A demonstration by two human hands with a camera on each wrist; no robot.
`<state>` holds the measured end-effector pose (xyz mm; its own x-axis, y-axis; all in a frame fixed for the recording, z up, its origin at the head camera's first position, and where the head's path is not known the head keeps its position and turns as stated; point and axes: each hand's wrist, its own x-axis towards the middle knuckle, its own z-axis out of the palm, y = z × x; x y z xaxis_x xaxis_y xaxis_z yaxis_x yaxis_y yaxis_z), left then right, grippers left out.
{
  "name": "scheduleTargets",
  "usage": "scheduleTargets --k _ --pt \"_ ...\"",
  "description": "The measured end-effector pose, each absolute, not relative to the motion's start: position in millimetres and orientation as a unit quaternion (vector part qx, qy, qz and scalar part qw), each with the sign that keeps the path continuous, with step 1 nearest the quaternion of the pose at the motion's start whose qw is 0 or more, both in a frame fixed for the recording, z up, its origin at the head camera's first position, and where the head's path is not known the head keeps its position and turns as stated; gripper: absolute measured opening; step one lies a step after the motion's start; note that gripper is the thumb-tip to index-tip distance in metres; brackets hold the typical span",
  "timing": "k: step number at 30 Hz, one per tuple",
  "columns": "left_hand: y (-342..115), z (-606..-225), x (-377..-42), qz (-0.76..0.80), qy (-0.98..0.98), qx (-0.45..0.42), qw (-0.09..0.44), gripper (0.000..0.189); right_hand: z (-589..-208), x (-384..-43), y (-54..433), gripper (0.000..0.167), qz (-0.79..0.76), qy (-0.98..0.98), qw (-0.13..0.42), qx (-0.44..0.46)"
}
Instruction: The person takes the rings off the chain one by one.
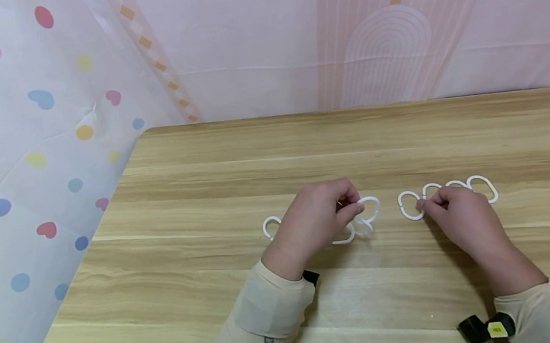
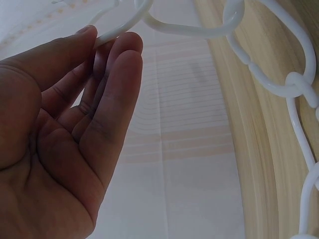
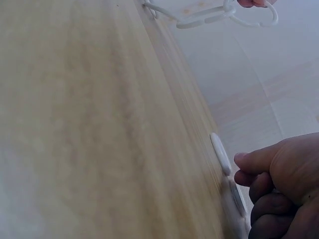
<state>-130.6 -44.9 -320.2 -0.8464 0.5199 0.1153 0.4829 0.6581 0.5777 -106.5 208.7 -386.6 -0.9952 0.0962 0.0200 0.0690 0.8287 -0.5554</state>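
Observation:
My left hand (image 1: 314, 216) pinches a white plastic link (image 1: 378, 203) between thumb and fingertips, raised over the table. More white links (image 2: 299, 82) hang joined below it as a chain, partly hidden behind the hand in the head view. My right hand (image 1: 463, 219) is low over the table with its fingers curled and thumb near the index finger. Beside those fingertips lies a loose-looking white link (image 1: 402, 208); in the right wrist view a small gap shows between the fingertips and a flat link (image 3: 221, 153).
Other white links (image 1: 490, 185) lie in a row behind my right hand, partly covered by it. A wooden table (image 1: 212, 319) carries everything. Patterned cloth (image 1: 232, 34) hangs behind its far edge, and a dotted cloth (image 1: 22, 175) at the left.

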Motion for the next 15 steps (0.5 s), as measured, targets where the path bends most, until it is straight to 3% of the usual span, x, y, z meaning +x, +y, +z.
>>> scheduleTargets --k 15 --pt "-45 -321 -132 0.304 0.914 0.265 0.036 0.012 -382 -103 198 0.024 0.319 -0.944 0.086 -0.025"
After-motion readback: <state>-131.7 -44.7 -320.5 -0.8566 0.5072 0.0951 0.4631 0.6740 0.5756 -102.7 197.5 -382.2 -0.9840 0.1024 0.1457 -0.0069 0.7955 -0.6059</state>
